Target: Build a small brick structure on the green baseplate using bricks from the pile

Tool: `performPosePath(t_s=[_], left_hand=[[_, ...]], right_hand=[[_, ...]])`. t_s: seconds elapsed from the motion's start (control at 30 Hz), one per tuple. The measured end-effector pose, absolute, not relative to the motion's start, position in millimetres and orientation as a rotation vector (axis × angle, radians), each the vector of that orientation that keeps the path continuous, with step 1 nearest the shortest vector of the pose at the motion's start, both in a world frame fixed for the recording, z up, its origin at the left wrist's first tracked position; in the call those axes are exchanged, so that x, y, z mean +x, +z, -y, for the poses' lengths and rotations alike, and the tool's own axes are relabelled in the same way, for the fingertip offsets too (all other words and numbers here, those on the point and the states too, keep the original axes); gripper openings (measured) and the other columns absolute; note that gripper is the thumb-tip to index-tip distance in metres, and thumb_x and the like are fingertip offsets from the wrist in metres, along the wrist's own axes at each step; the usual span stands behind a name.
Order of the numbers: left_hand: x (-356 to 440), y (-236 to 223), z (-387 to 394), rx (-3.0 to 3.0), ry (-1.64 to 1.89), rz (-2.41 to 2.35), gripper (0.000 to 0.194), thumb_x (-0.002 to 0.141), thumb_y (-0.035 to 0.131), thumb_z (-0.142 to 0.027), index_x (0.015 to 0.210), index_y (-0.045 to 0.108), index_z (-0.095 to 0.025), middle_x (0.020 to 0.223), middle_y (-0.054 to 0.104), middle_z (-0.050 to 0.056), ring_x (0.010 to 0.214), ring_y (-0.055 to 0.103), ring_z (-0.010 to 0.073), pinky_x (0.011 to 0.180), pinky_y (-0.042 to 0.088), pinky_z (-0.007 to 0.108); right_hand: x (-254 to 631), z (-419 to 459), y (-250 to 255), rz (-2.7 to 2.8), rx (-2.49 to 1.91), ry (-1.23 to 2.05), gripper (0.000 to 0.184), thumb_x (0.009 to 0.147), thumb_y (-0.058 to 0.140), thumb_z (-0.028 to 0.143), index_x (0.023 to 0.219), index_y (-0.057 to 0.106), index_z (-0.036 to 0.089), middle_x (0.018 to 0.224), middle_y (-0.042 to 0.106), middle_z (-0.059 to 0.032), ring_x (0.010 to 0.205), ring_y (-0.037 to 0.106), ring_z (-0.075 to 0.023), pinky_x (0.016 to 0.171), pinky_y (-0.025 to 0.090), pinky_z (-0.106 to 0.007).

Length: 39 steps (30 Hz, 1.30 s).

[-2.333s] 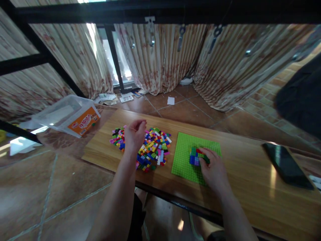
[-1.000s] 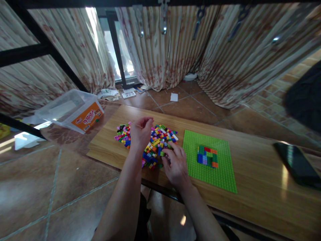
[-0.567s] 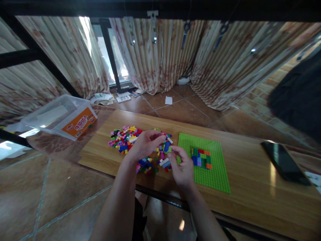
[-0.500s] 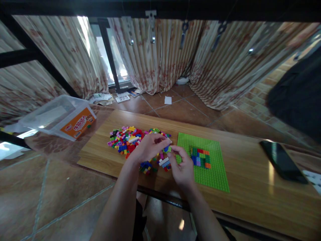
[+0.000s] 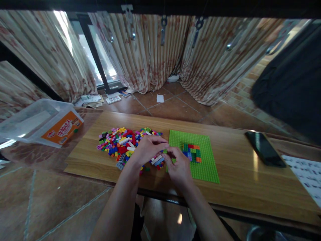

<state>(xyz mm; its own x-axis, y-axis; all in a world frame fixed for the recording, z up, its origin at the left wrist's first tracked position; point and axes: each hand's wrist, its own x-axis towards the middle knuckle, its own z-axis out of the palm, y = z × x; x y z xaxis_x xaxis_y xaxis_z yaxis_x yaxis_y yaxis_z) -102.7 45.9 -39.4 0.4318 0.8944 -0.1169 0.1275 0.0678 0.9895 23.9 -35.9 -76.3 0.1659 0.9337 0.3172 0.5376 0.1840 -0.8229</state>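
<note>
My left hand and my right hand meet fingertip to fingertip over the loose toy bricks, just left of the green baseplate. Both are closed in a pinch. A small lime-green toy brick shows at the fingertips of my right hand. What the left fingers hold is hidden behind them. On the baseplate stands a group of red, orange, green and blue bricks. A heap of mixed toy bricks lies to the left, with part of it under my left hand and wrist.
A clear plastic box with an orange label stands at the table's left end. To the right lie a black phone and a printed sheet. The wooden table has its near edge close to my forearms.
The view has turned to the right, so the table's things sit further left. My hands stay pinched together; the blue brick seen between them earlier is now hidden.
</note>
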Motion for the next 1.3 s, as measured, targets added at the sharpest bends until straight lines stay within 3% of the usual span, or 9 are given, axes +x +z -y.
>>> performPosePath(t_s=[0.13,0.37,0.6,1.03,1.3], left_hand=[[-102.5,-36.3,-49.7,1.293,0.820,-1.112,0.019,0.076,0.070,-0.030,0.085,0.074,-0.014,0.066,0.068,0.000,0.053,0.061,0.0104,0.052,0.050,0.021],[-103.1,-39.8,-52.8,1.178,0.854,-1.043,0.023,0.077,0.065,-0.019,0.098,0.070,-0.014,0.089,0.072,0.004,0.070,0.068,0.0118,0.068,0.057,0.025],[-107.5,-41.2,-53.2,1.338,0.833,-0.941,0.040,0.072,0.063,-0.012,0.112,0.067,-0.014,0.088,0.072,0.003,0.077,0.069,0.0143,0.073,0.055,0.026],[-96.8,-43.2,-44.4,1.488,0.640,-0.830,0.047,0.074,0.058,-0.011,0.120,0.063,-0.015,0.088,0.068,0.002,0.074,0.062,0.0126,0.068,0.050,0.024],[-76.4,-46.5,-37.1,1.580,0.605,-0.824,0.037,0.075,0.059,-0.011,0.112,0.059,-0.015,0.081,0.065,0.000,0.074,0.060,0.0134,0.066,0.046,0.024]], right_hand=[[25.9,37.6,-82.4,1.590,-1.556,0.506,0.008,0.091,0.059,0.027,0.093,0.063,0.020,0.086,0.063,-0.0031,0.077,0.061,-0.0175,0.071,0.048,-0.030],[20.6,32.9,-87.0,1.632,-1.476,0.480,0.011,0.090,0.059,0.019,0.099,0.066,0.021,0.093,0.067,-0.0051,0.085,0.064,-0.0184,0.077,0.050,-0.029],[18.6,33.6,-91.5,1.669,-1.416,0.509,0.023,0.085,0.058,0.011,0.104,0.067,0.019,0.098,0.069,-0.0066,0.086,0.066,-0.0181,0.080,0.052,-0.029],[48.7,45.2,-74.8,1.432,-1.492,0.287,0.019,0.093,0.051,0.021,0.095,0.070,0.020,0.089,0.071,-0.0054,0.081,0.067,-0.0171,0.075,0.053,-0.029],[97.5,47.6,-75.8,1.115,-1.591,0.209,0.021,0.089,0.057,0.034,0.091,0.072,0.021,0.087,0.073,-0.0055,0.076,0.067,-0.0183,0.071,0.053,-0.032]])
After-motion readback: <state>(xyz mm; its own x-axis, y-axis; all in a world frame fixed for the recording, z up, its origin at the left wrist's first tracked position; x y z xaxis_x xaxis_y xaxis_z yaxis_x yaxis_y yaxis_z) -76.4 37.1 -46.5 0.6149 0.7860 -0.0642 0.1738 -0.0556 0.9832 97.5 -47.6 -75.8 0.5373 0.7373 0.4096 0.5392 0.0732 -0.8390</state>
